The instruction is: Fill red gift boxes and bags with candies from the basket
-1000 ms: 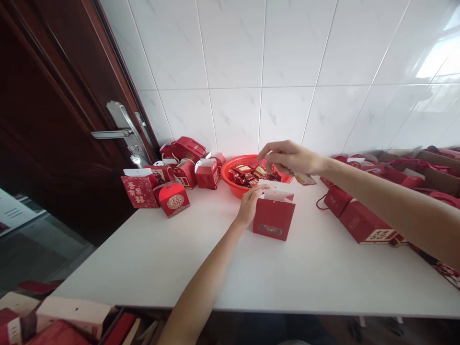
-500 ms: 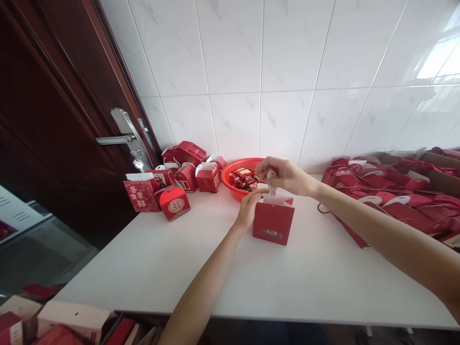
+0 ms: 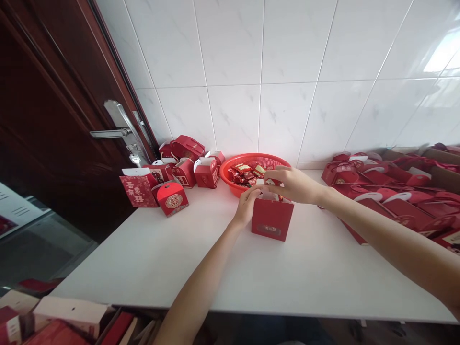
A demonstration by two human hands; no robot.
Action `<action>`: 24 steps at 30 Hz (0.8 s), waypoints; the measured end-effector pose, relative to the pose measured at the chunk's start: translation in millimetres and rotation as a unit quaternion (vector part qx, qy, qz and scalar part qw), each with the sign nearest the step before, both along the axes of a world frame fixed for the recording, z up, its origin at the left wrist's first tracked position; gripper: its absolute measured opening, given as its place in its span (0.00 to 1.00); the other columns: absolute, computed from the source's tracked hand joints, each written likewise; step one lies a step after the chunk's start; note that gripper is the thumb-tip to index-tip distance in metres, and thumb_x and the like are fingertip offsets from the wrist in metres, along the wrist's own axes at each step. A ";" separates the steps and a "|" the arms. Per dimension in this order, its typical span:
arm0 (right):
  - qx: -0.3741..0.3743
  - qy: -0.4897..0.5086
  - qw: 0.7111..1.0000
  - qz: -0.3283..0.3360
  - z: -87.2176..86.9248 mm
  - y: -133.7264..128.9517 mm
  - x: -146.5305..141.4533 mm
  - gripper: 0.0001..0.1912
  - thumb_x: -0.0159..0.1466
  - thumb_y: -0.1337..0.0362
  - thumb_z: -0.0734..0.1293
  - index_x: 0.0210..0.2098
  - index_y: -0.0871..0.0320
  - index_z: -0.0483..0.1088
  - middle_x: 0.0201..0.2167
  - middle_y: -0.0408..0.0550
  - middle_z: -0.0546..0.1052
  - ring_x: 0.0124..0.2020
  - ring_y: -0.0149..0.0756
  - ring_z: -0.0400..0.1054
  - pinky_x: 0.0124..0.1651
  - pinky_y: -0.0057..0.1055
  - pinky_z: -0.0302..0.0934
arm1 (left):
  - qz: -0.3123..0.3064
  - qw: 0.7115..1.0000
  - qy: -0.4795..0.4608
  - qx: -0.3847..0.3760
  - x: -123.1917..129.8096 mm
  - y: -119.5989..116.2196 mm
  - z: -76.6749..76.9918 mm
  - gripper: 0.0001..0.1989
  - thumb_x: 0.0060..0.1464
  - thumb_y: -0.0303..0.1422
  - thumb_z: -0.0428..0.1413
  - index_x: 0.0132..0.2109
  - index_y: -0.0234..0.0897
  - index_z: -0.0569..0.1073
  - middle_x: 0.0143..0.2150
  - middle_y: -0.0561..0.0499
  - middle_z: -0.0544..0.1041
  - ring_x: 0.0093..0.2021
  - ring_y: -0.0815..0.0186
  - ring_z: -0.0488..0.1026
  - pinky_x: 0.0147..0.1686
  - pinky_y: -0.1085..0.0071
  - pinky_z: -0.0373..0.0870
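A red gift box [image 3: 272, 218] with a small clear window stands upright on the white table, its top open. My left hand [image 3: 247, 206] is closed on the box's upper left edge. Over the opening, my right hand [image 3: 298, 184] has its fingers bent round a candy [image 3: 276, 182] in a red wrapper, mostly covered by the fingers. Just behind the box, a red plastic basket [image 3: 230, 184] holds several candies [image 3: 246, 175] in red wrappers. The inside of the box is largely hidden.
Several red gift boxes [image 3: 207, 172] stand at the table's back left, near the door handle [image 3: 111, 133]. Many red boxes [image 3: 402, 201] crowd the right side. More boxes [image 3: 68, 311] lie below the front left edge. A tiled wall [image 3: 233, 115] bounds the back.
My right hand has lowered slightly and shifted right over the box, and a red wrapper now shows at its fingers. My left hand stays at the box edge. The view has shifted slightly.
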State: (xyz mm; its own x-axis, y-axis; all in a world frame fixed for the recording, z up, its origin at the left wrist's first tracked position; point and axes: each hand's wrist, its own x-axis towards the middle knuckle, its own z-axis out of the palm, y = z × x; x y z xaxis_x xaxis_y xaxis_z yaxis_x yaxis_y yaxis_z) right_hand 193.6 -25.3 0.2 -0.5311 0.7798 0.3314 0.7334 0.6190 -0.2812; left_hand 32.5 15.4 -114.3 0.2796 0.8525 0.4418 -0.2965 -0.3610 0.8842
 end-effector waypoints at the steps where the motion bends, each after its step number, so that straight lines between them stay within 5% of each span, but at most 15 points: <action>1: -0.014 -0.009 1.000 0.003 0.2 0.4 0.3 0.09 0.67 0.61 0.61 0.32 0.57 0.69 0.26 0.47 0.73 0.30 0.36 0.65 0.33 0.31 0.54 | -0.003 1.000 0.000 -0.003 0.0 0.4 -0.5 0.13 0.57 0.41 0.55 0.39 0.38 0.79 0.41 0.48 0.83 0.47 0.57 0.77 0.48 0.65 0.70; 9: -0.192 -0.057 0.978 0.056 12.6 9.4 9.6 0.11 0.61 0.65 0.65 0.40 0.57 0.79 0.34 0.47 0.80 0.33 0.36 0.71 0.35 0.29 0.60 | -0.016 1.000 0.003 0.017 -0.1 3.0 -1.6 0.15 0.58 0.39 0.53 0.42 0.37 0.81 0.45 0.47 0.83 0.50 0.56 0.77 0.51 0.63 0.69; 13: -0.200 -0.087 0.973 0.071 21.5 9.0 10.8 0.13 0.60 0.66 0.65 0.41 0.56 0.79 0.33 0.47 0.81 0.32 0.36 0.71 0.34 0.30 0.60 | -0.019 1.000 0.004 0.006 0.4 3.2 -2.6 0.16 0.58 0.40 0.53 0.43 0.37 0.81 0.46 0.47 0.83 0.49 0.56 0.77 0.52 0.63 0.70; 20: -0.125 0.000 0.992 0.007 28.8 7.7 11.8 0.09 0.61 0.60 0.65 0.32 0.59 0.75 0.26 0.44 0.76 0.24 0.31 0.66 0.31 0.29 0.57 | 0.019 0.999 0.021 0.028 -0.4 3.2 -3.0 0.14 0.57 0.36 0.52 0.41 0.37 0.81 0.46 0.47 0.83 0.53 0.58 0.75 0.55 0.65 0.68; 24: -0.187 -0.027 0.982 0.029 30.2 6.2 13.9 0.08 0.59 0.66 0.65 0.35 0.57 0.76 0.24 0.42 0.76 0.25 0.32 0.67 0.31 0.28 0.55 | 0.006 1.000 0.020 0.016 -0.2 2.3 -2.4 0.15 0.57 0.37 0.52 0.42 0.37 0.81 0.46 0.47 0.83 0.50 0.58 0.76 0.54 0.64 0.69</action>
